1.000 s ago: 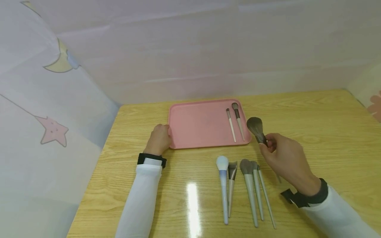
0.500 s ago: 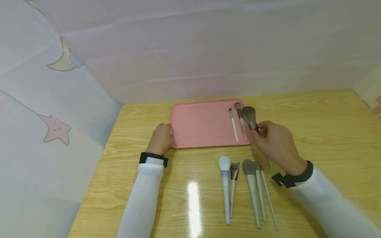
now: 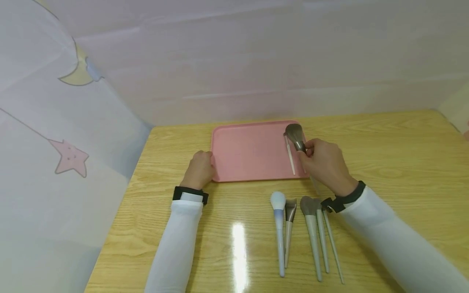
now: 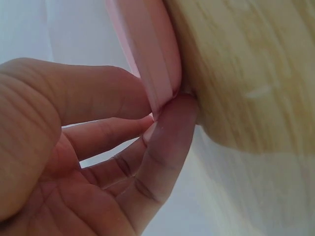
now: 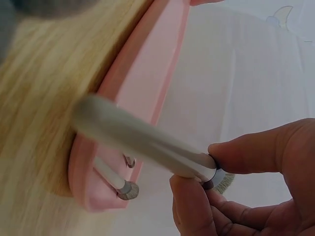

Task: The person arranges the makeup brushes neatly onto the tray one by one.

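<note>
My right hand (image 3: pixel 326 167) pinches a large fluffy makeup brush (image 3: pixel 294 133) near its dark ferrule, over the right end of a pink tray (image 3: pixel 249 154). In the right wrist view its pale handle (image 5: pixel 128 135) points back toward the camera, between thumb and fingertips. Two smaller makeup brushes lie on the tray. A thin white-handled one (image 3: pixel 291 159) shows beside the held brush; the other brush (image 5: pixel 115 179) is mostly covered in the head view. At the tray's left edge, my left hand (image 3: pixel 199 170) grips the rim between thumb and fingers (image 4: pixel 167 142).
On the wooden table (image 3: pixel 146 244), in front of the tray, lie several more brushes: a white-and-blue one (image 3: pixel 279 232), one with a dark flat head (image 3: pixel 289 228), and a group with pale green handles (image 3: pixel 312 236). A pale cloth wall (image 3: pixel 234 73) stands behind the table.
My right hand has moved left and away from me, bringing the large makeup brush from beside the tray to over its right end. The left hand stays on the rim.
</note>
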A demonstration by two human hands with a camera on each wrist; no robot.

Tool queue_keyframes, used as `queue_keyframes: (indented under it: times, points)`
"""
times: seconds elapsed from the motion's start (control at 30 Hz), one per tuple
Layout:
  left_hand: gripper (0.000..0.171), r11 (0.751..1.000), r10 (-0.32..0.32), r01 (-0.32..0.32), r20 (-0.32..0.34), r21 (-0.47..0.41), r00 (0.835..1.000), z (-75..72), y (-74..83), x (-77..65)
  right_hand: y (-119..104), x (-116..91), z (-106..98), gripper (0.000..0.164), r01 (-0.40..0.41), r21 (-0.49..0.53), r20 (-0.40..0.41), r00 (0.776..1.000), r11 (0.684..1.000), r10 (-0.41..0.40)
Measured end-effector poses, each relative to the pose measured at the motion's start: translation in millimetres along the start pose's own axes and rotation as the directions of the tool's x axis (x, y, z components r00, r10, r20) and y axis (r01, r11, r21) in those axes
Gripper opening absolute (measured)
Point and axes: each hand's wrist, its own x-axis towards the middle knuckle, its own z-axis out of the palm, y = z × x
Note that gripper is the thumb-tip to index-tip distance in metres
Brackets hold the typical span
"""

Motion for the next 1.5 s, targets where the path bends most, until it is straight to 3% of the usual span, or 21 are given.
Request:
queue_keyframes:
  times: [0.67, 0.93, 1.33, 1.5]
  points:
    - [0.026, 1.000, -0.026, 0.026, 0.010, 0.010, 1.000, 1.7, 2.1, 1.8, -14.7, 48.0, 25.2, 0.025, -0.010, -0.027, 0.084, 0.996, 1.000, 0.012]
    - [0.026, 0.999, -0.036, 0.035, 0.015, 0.009, 0.999, 2.4, 1.5, 2.1, -18.0, 65.4, 37.3, 0.028, -0.047, -0.007, 0.113, 0.992, 0.999, 0.048]
    - [0.027, 0.999, -0.049, 0.049, 0.033, 0.003, 0.998, -0.8, 4.2, 1.7, -18.0, 81.5, 52.3, 0.032, -0.174, -0.050, 0.182, 0.967, 0.984, 0.180]
    - [0.026, 0.999, -0.046, 0.046, 0.027, 0.010, 0.999, -1.0, 3.4, 1.7, -17.3, 86.1, 55.4, 0.030, -0.170, -0.071, 0.182, 0.967, 0.983, 0.180]
